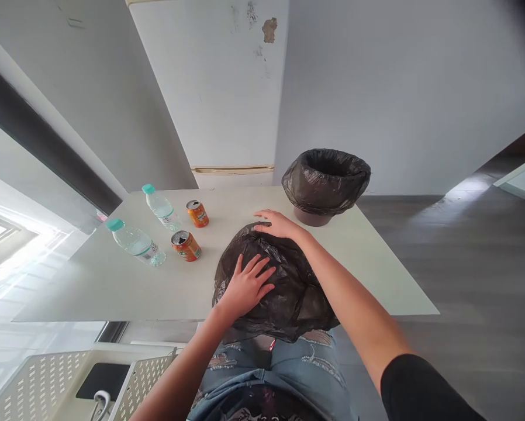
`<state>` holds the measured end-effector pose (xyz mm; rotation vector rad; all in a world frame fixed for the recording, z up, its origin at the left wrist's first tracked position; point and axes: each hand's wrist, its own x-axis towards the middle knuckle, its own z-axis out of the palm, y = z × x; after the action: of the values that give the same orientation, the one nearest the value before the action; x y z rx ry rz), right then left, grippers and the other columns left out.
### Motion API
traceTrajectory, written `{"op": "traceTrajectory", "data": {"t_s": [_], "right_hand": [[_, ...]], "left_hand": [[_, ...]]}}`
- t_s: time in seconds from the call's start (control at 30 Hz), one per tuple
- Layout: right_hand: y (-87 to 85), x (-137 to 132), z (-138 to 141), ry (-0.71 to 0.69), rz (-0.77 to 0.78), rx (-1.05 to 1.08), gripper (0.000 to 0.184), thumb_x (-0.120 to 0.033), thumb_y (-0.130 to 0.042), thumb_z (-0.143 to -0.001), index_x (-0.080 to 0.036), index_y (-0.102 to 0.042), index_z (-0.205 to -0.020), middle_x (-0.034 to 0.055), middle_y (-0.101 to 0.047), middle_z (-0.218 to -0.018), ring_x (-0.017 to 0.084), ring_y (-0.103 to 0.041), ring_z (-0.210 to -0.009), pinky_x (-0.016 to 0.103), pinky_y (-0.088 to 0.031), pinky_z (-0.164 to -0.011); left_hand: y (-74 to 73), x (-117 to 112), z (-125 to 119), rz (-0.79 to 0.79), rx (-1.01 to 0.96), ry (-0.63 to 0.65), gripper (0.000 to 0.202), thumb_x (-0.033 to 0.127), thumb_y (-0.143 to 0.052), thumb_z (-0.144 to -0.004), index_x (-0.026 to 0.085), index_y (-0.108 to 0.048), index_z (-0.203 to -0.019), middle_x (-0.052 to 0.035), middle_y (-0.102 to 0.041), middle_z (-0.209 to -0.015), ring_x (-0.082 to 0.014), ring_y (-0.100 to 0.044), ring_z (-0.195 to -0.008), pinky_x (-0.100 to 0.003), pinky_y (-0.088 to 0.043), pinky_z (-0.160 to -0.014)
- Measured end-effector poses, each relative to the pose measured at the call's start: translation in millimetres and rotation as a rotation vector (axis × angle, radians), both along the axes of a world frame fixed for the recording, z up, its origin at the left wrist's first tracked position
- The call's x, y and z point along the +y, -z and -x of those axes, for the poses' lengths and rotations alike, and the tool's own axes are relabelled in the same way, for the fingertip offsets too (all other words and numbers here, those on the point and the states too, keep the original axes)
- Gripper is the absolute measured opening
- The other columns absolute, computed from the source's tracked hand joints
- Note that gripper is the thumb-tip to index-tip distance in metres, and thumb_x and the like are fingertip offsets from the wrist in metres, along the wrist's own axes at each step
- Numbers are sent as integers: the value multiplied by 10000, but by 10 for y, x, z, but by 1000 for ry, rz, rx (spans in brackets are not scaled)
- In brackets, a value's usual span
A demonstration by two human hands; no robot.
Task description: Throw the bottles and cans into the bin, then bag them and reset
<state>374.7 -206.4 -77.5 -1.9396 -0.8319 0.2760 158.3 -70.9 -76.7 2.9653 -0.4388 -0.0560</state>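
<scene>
A crumpled black plastic garbage bag [289, 275] spreads over the near edge of the table, just above my lap. My left hand [246, 286] rests on top of it with the fingers spread. At the bag's far rim is my right hand [277, 225], fingers stretched out to the left and the palm low over the plastic. What lies under the bag is hidden. Beyond my right hand stands a small brown bin [313, 218], lined with another black garbage bag [326, 184] folded over its rim, its mouth facing up.
Two clear bottles with teal caps, a nearer one [137, 242] and a farther one [161, 207], stand left on the white table [109, 286]. Beside them are two orange cans [186, 246]. A white fridge [218, 88] stands behind; a perforated cream basket [61, 380] is lower left.
</scene>
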Motion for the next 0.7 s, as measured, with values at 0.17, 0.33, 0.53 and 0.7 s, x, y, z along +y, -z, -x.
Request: {"op": "traceTrajectory", "data": {"t_s": [0.17, 0.33, 0.53, 0.7], "right_hand": [[225, 116, -240, 234, -109, 246, 150, -276, -868, -674, -200, -757, -742, 51, -760, -797, 229, -678, -811, 369, -523, -893], [506, -361, -14, 740, -370, 267, 390, -556, -566, -836, -191, -667, -930, 76, -738, -949, 237, -650, -904, 365, -525, -840], [646, -1209, 315, 820, -457, 452, 494, -634, -705, -744, -215, -653, -1001, 39, -697, -900, 198, -637, -764, 308, -513, -640], [726, -1723, 578, 458, -108, 484, 585, -777, -678, -833, -192, -696, -852, 16, -634, -734, 157, -513, -643, 282, -399, -574]], "left_hand": [[-118, 129, 89, 44, -13, -4, 421, 420, -390, -1122, 305, -611, -1462, -61, -604, -1535, -266, -528, -1430, -547, -392, -1212], [-144, 174, 207, 65, -56, -120, 415, 399, -429, -1112, 291, -604, -1472, -98, -660, -1421, -266, -624, -1258, -476, -509, -1038], [66, 322, 171, 1, -16, -219, 357, 370, -508, -1076, 284, -661, -1386, -107, -646, -1459, -317, -576, -1370, -640, -386, -1207], [89, 803, -318, -19, 7, -170, 461, 172, -555, -1001, 350, -653, -1415, -52, -582, -1564, -283, -466, -1502, -612, -324, -1266]]}}
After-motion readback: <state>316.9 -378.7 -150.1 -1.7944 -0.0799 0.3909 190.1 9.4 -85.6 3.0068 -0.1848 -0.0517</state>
